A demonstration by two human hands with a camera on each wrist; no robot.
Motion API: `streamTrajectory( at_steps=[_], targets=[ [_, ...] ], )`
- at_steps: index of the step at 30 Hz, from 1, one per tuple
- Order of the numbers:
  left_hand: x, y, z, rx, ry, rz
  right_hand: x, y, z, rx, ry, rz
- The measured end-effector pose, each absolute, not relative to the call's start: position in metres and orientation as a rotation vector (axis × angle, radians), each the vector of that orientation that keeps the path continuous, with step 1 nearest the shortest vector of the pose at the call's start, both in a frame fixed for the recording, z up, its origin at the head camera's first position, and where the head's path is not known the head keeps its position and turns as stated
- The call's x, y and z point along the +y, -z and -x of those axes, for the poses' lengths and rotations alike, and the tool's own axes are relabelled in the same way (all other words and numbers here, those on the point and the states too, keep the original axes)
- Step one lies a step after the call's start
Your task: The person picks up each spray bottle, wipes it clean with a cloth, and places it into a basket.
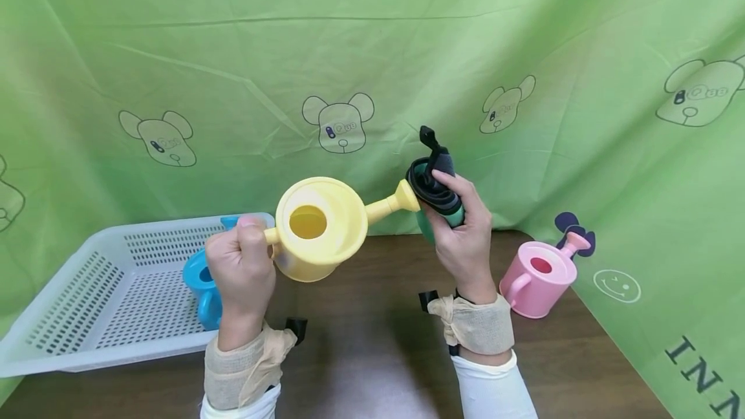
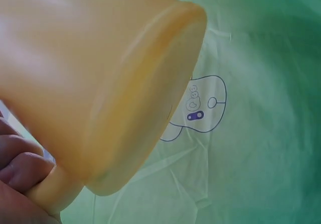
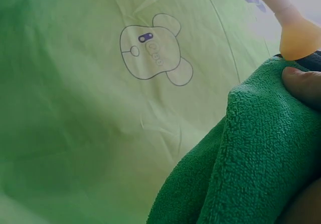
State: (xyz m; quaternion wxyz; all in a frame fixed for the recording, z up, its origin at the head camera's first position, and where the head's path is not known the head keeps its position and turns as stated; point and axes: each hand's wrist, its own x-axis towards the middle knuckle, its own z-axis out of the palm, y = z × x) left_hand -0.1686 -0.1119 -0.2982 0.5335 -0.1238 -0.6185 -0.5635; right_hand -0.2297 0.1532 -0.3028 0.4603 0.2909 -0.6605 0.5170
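A yellow watering can [image 1: 343, 225] is held up over the table, its handle gripped by my left hand [image 1: 244, 270]. Its spout points right, and the flared spout head [image 1: 406, 196] meets the cloth. My right hand [image 1: 465, 238] holds this green terry cloth [image 3: 251, 148], bunched up, with black edging and a black strap at its top. In the left wrist view the can's base [image 2: 155, 118] is tilted and curled fingers [image 2: 25, 158] wrap the handle. The right wrist view shows a thumb [image 3: 303, 83] pressing the cloth just below the yellow spout head.
On the left stands a white perforated basket [image 1: 64, 357] with a blue watering can [image 1: 209, 306] at its right side. A pink watering can [image 1: 538, 277] is at the right of the brown table [image 1: 361, 341]. Green printed fabric [image 1: 407, 57] hangs behind and at the right.
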Motion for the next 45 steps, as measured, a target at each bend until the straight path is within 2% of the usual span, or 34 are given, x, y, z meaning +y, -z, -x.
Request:
streamTrajectory(
  at_steps=[17, 29, 45],
  targets=[
    [-0.111, 0.3, 0.17, -1.426, 1.235, 0.136, 0.14, 0.303, 0.222, -1.642, -1.271, -0.816],
    [-0.101, 0.306, 0.176, -1.426, 1.071, 0.237, 0.12, 0.303, 0.213, -1.766, -1.233, -0.92],
    [-0.103, 0.307, 0.181, -1.401, 0.924, 0.322, 0.12, 0.298, 0.202, -1.843, -1.175, -0.953]
  ],
)
